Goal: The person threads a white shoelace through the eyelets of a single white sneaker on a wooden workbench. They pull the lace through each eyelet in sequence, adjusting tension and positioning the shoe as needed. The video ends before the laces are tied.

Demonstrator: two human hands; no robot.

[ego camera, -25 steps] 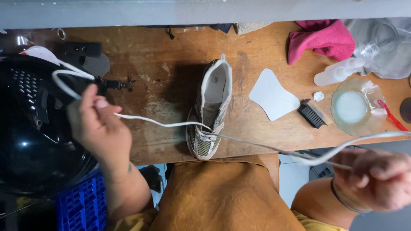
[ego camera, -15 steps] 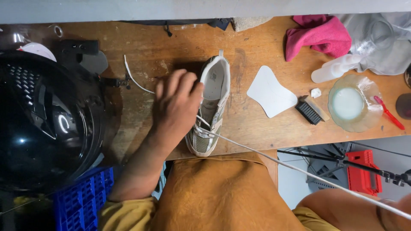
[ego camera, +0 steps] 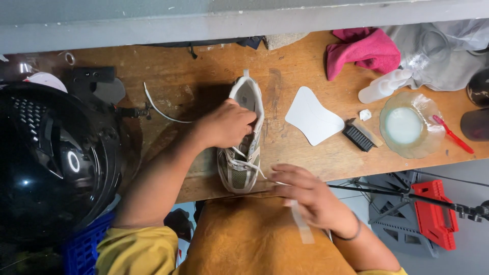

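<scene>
Right now my left hand point(ego camera: 226, 125) rests on the grey-white sneaker point(ego camera: 243, 137) lying mid-table point(ego camera: 204, 76), fingers curled over its collar and gripping it, while my right hand point(ego camera: 310, 196), just below-right of the sneaker's toe, has its fingers pinched shut on the white lace point(ego camera: 300, 224). Right of the sneaker lie a white insole point(ego camera: 313, 116), a black brush point(ego camera: 358, 137) and a glass dish point(ego camera: 407, 125); the lace's loose end point(ego camera: 160, 109) trails left of it.

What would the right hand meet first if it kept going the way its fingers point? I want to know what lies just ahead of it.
The right hand points its fingers left, toward the toe of the grey and white lace-up sneaker on the brown wooden workbench. It would probably meet the white shoelace and then the toe first, though depth is unclear.
</scene>
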